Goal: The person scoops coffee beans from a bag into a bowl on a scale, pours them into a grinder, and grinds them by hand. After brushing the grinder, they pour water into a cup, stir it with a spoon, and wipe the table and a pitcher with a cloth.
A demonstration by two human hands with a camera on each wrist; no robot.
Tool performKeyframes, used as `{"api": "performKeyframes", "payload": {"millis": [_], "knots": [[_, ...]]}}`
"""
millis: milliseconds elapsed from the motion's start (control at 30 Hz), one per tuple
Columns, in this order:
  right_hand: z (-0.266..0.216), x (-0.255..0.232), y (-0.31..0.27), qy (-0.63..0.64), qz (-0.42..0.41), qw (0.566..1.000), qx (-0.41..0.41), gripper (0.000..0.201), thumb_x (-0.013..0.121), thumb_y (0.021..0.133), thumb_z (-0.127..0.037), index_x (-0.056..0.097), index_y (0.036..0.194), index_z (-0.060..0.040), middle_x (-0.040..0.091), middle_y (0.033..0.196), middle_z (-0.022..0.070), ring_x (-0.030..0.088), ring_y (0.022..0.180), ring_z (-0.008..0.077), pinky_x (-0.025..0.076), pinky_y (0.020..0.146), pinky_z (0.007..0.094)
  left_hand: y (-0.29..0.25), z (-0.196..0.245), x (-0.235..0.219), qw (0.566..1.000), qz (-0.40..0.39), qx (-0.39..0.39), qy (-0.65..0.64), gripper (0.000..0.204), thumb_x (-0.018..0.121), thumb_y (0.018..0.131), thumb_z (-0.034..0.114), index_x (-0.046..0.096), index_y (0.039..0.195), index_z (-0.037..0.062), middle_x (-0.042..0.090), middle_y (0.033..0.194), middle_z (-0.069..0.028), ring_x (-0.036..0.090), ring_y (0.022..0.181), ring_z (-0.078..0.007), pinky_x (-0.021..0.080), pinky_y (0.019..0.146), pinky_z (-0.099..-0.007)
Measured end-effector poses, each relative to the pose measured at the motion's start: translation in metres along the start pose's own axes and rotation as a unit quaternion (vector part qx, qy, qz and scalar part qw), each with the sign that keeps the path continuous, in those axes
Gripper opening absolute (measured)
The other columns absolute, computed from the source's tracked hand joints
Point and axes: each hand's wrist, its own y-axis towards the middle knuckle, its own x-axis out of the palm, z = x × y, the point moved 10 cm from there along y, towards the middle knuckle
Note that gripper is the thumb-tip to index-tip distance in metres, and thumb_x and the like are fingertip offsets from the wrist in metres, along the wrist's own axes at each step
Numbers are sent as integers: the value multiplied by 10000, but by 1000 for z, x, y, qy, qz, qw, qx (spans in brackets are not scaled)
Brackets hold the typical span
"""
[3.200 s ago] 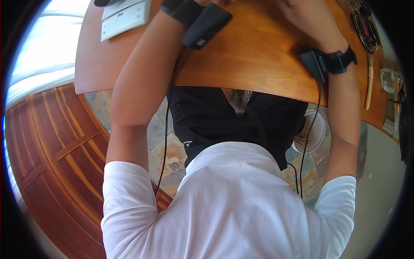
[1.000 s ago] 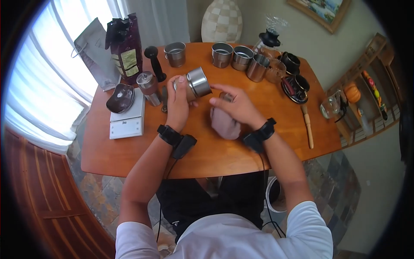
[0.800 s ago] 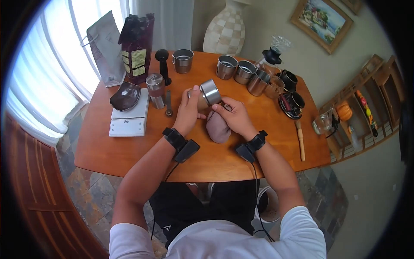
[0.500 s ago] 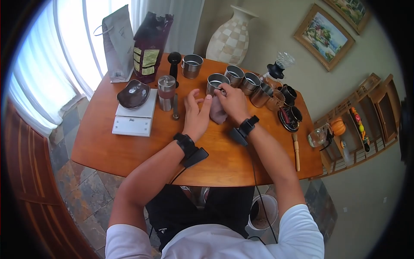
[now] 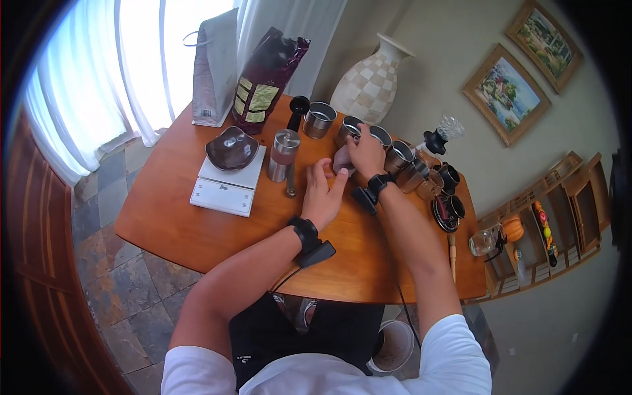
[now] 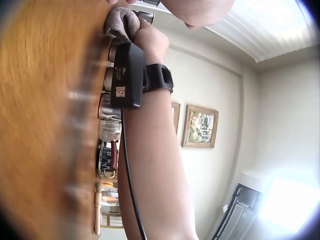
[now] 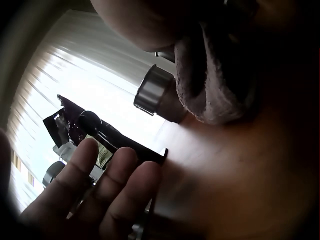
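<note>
My right hand [image 5: 366, 154] grips a metal cup [image 5: 347, 126] by its near side, at the left end of a row of similar cups. A crumpled greyish-purple cloth [image 5: 342, 162] hangs under the same hand, and its folds [image 7: 215, 95] fill the upper right wrist view. Nearer to me, my left hand [image 5: 322, 196] hovers over the table with its fingers spread and nothing in them. Those fingers [image 7: 125, 185] also cross the lower right wrist view. In the left wrist view, the cloth [image 6: 122, 25] bunches against the right hand [image 6: 152, 42].
Left of my hands are a white scale [image 5: 224, 195] bearing a dark dish [image 5: 232, 148], a hand grinder [image 5: 283, 155] and coffee bags [image 5: 263, 85]. Another metal cup [image 5: 320, 120] stands at the back. Glassware [image 5: 431, 185] and a wooden-handled brush [image 5: 452, 253] are on the right.
The left hand has let go of the metal cup. The right hand has taken it, with the cloth, away from me toward the cup row. The head view has tilted up and turned.
</note>
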Motion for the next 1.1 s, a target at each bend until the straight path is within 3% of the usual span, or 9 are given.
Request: {"api": "performKeyframes", "payload": {"millis": [200,300,433,533,700,800,900,967,1100], "knots": [[-58,11,5,27,-62,994,-88,600,696,936,-337,506,1463,-125,758,947,209,730,900,420,575,781,513,5,8,-10,984,53,30,-165,286,578,1077,309,540,1120,28,609,948,-82,591,882,-181,497,833,-332],[-68,35,15,47,-106,988,-106,636,715,919,-334,505,1472,-103,756,975,205,726,928,406,578,806,506,1,12,-9,987,23,27,-156,224,574,1090,261,543,1155,48,581,978,-8,541,882,-85,472,801,-264],[-70,40,16,66,-73,987,-128,418,717,913,-319,666,1260,-91,755,955,202,726,906,401,577,817,493,5,12,-16,989,34,30,-141,243,554,1100,279,558,1135,38,585,952,-2,535,860,-83,473,792,-265],[-67,27,0,34,-88,989,-112,251,739,912,-339,740,1018,-111,759,884,162,740,852,352,583,747,446,6,8,-19,990,34,7,-136,315,540,1092,319,593,1081,8,635,889,-80,590,792,-167,503,767,-333],[-58,-25,-53,119,-61,984,-118,230,741,908,-298,739,1015,-96,727,863,218,710,811,407,559,703,475,4,13,-12,988,7,34,-152,319,536,1094,305,612,1037,0,643,875,-91,596,781,-183,502,755,-343],[-32,-53,-88,185,-24,976,-109,204,782,896,-232,730,1001,-65,740,829,174,735,762,318,554,671,400,7,11,-13,990,9,41,-136,296,568,1078,293,597,1099,-1,644,1000,-118,610,870,-193,501,804,-344],[16,-61,-107,325,-1,946,-2,171,789,923,-172,724,998,-33,745,826,83,710,742,170,538,669,302,4,24,-20,993,66,91,-39,328,616,1050,295,560,1177,-2,600,1175,-154,606,985,-219,494,873,-362],[49,-40,-125,597,-47,781,177,137,758,969,-155,721,991,-25,719,871,17,658,791,76,525,697,243,3,23,-13,994,39,95,42,445,651,1026,306,500,1303,-7,544,1293,-177,597,1082,-257,487,937,-385],[52,-34,-141,697,-87,668,247,180,735,995,-203,682,1052,-41,703,929,16,663,794,84,538,711,234,3,4,9,996,-77,-16,-30,551,643,1036,336,424,1430,18,541,1337,-150,593,1141,-237,510,947,-377]]}}
